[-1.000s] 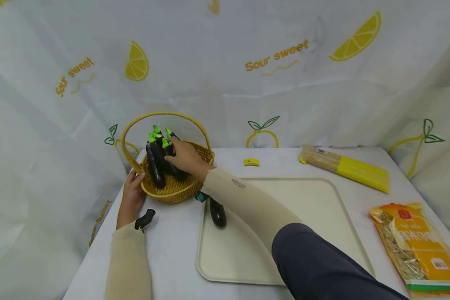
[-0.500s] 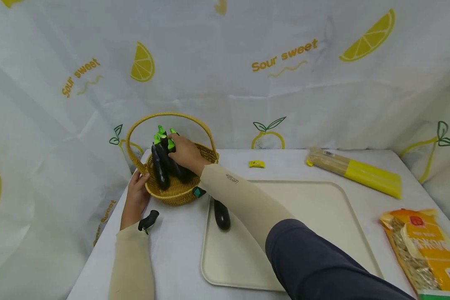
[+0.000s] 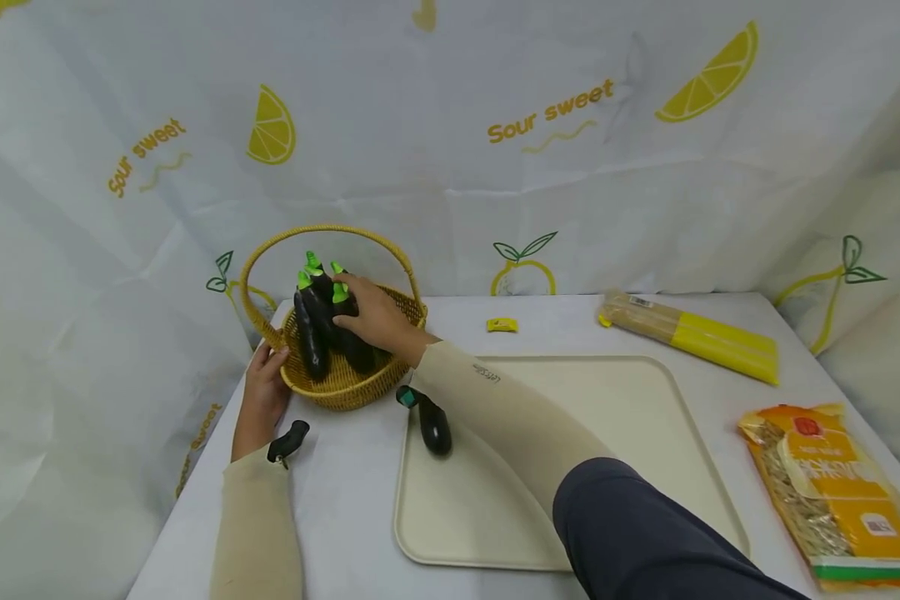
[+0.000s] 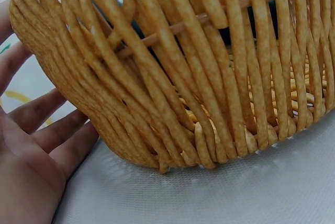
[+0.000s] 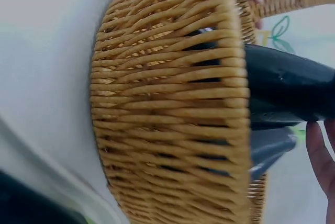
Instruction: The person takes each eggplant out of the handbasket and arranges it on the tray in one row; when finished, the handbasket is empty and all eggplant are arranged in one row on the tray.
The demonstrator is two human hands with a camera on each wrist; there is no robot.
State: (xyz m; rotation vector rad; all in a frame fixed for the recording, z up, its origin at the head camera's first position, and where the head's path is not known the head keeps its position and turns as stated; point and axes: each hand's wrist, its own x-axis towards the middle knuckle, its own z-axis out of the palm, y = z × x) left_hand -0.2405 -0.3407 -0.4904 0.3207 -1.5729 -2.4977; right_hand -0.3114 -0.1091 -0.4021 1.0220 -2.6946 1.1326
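Several dark eggplants with bright green caps stand in a yellow wicker basket at the back left. My right hand reaches over the basket's right side and pinches one eggplant near its cap. In the right wrist view, fingertips touch the dark skin of that eggplant above the rim. My left hand holds the basket's left side by the foot of its arched handle. From the left wrist, the fingers of this hand lie along the woven wall.
A beige tray fills the table's middle, with one eggplant lying at its left edge. Behind it is a small yellow packet. A long yellow noodle packet and an orange food bag lie at the right.
The view shifts slightly to the right and back. Both hands keep their places at the basket; the right hand's eggplant has moved slightly, its cap showing a little lower and further right.
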